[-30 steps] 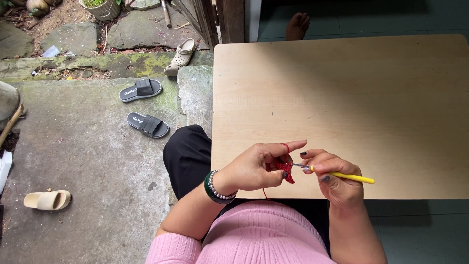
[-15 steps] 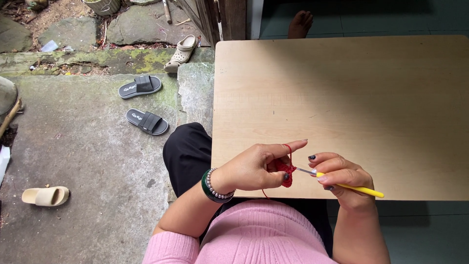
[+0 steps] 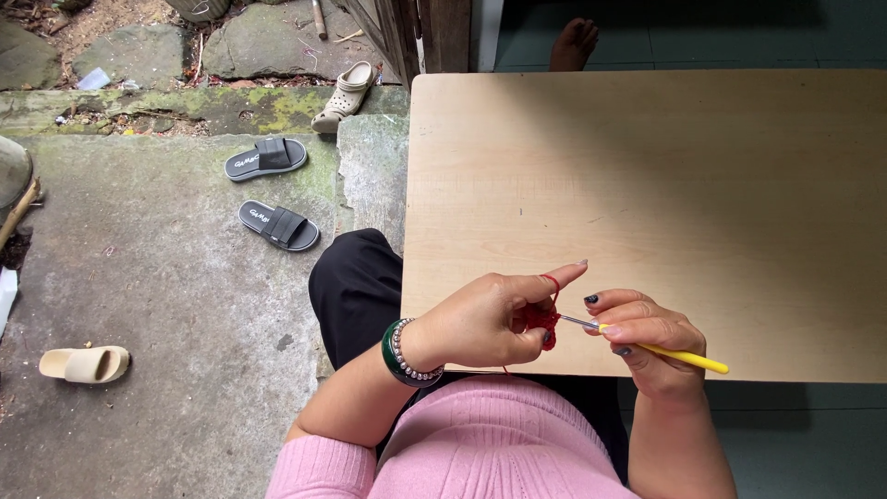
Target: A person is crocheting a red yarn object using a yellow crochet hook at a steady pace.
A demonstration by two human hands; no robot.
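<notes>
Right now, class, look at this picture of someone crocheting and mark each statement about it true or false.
1. The right hand holds a yellow hook. True.
2. The yarn is blue. False: it is red, pinched in the left hand.
3. Red yarn loops over the left forefinger. True.
4. The table is covered with tools. False: its wooden top shows only the hands at the near edge.
5. Two black sandals lie on the ground to the left. True.
6. The left wrist is bare. False: it wears bracelets.
</notes>
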